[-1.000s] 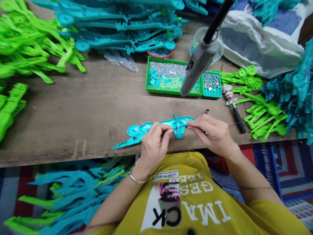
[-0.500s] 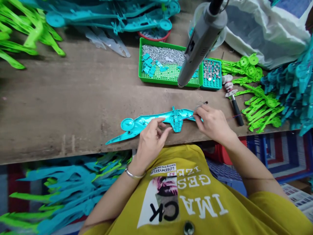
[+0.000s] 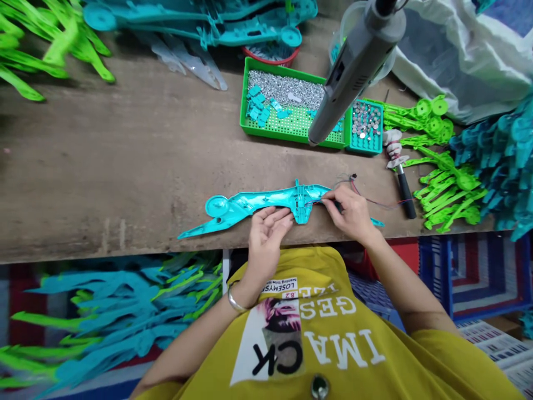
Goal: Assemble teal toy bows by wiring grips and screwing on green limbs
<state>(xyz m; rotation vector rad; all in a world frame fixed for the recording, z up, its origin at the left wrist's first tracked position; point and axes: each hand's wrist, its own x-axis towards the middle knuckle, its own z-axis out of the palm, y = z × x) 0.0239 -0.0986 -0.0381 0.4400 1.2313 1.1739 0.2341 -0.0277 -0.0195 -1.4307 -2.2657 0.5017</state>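
A long turquoise plastic shell [image 3: 266, 200], shaped like a bow half with its ribbed inside facing up, lies near the table's front edge. My left hand [image 3: 266, 236] is palm up at its near edge, fingers stretched out and touching or just under the rim. At the shell's right part, my right hand [image 3: 348, 212] pinches a thin wire [image 3: 317, 201] that runs into the ribbed middle. The hand hides some of the shell; its tip shows beyond the wrist. Thin red and blue wires [image 3: 385, 205] with a small dark end [image 3: 353, 176] lie behind that hand.
A grey electric screwdriver [image 3: 356, 78] hangs over a green tray [image 3: 291, 136] of screws and a small teal tray [image 3: 365, 149] of metal discs. A black-handled hammer [image 3: 406, 191] with a wrapped head lies right, beside lime-green parts [image 3: 453, 178]. Turquoise shells [image 3: 200, 25] are piled behind.
My left hand has turned palm up, its fingers unfolding along the shell's near edge. My right hand has shifted slightly left along the shell, and more wire shows behind it.
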